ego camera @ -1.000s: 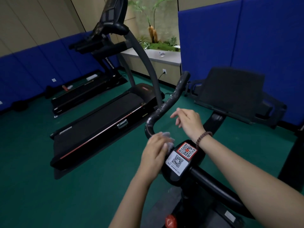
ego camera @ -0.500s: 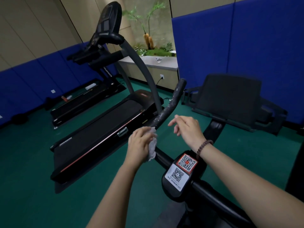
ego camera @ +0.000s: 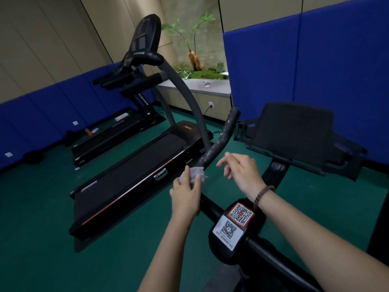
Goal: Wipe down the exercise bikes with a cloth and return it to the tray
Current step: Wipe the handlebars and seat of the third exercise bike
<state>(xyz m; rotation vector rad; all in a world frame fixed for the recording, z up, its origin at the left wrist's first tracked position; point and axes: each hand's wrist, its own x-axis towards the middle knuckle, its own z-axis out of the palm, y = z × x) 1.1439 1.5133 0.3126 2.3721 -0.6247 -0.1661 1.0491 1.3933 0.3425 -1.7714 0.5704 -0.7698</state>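
A black exercise bike fills the lower right; its left handlebar (ego camera: 221,138) curves up and away from me. My left hand (ego camera: 186,192) grips a whitish cloth (ego camera: 196,173) wrapped round the lower part of that handlebar. My right hand (ego camera: 242,171) hovers just right of the bar, fingers loosely spread, holding nothing; a bead bracelet sits on its wrist. The bike's hub with two QR-code stickers (ego camera: 233,222) lies below my right wrist. A black console holder (ego camera: 294,131) stands behind the hands. No tray is in view.
Two black treadmills (ego camera: 134,171) stand to the left on the green floor (ego camera: 42,218). Blue padded panels (ego camera: 315,70) line the walls. A planter ledge (ego camera: 202,87) with greenery sits at the back.
My left hand with the cloth has slid from the bend near the hub up along the handlebar. My right hand has stayed hovering beside the bar. The camera has tilted slightly.
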